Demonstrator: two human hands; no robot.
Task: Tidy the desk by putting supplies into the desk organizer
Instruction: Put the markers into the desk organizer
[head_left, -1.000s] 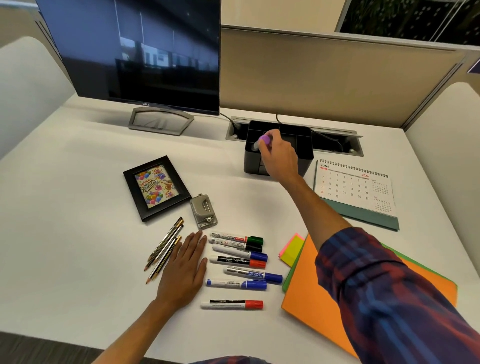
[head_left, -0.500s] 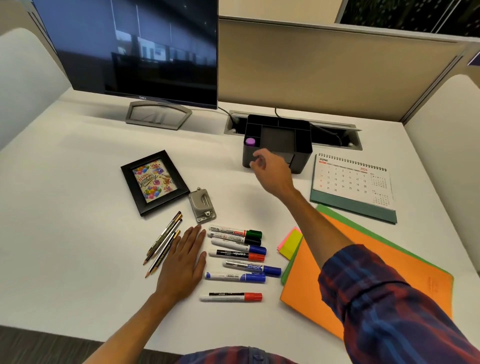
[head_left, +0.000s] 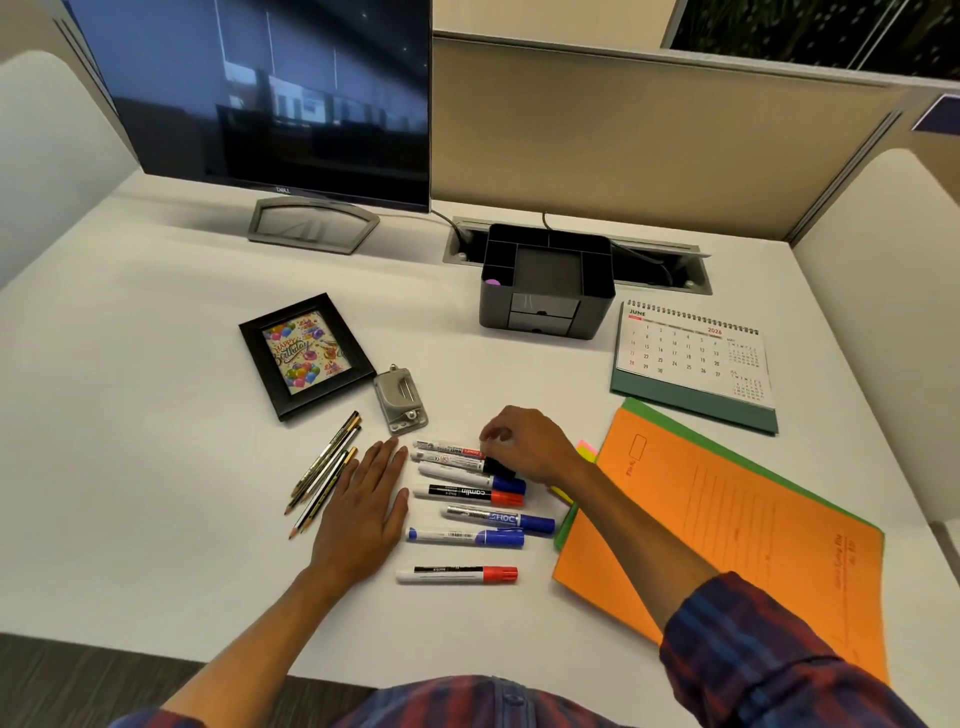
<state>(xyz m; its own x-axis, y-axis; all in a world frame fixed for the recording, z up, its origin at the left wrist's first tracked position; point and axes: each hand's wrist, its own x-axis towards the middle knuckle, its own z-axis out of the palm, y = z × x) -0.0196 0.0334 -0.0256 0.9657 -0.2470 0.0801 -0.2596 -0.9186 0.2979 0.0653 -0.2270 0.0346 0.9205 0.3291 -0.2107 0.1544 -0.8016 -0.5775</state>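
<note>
Plenty spread across this white desk (head_left: 156, 364). A dark monitor (head_left: 270, 93) stands at the far left edge. The black desk organizer (head_left: 545, 283) sits at the far edge near the middle, with a purple-capped marker (head_left: 492, 283) upright in its front left compartment. Just right of it stands a June desk calendar (head_left: 691, 358), and an orange folder (head_left: 727, 525) lies over a green one toward the near right corner, sticky notes (head_left: 586, 448) peeking out at its left edge. Left of centre lie a black photo frame (head_left: 306, 356) with a birthday card, a metal punch (head_left: 401, 399) just beside it, and a small fan of pencils (head_left: 324, 470) closer to the near edge.

The left hand (head_left: 363, 512) lies flat on the desk, fingers straight, holding nothing, between the pencils and a column of markers (head_left: 467, 512). The right hand (head_left: 524, 444) is at the top of that column, fingers curled down over the cap ends of the two uppermost markers (head_left: 449, 453). Whether they actually pinch one I cannot tell; the knuckles hide the tips. The five markers below, blue and red caps pointing right, lie untouched, well apart from the organizer.
</note>
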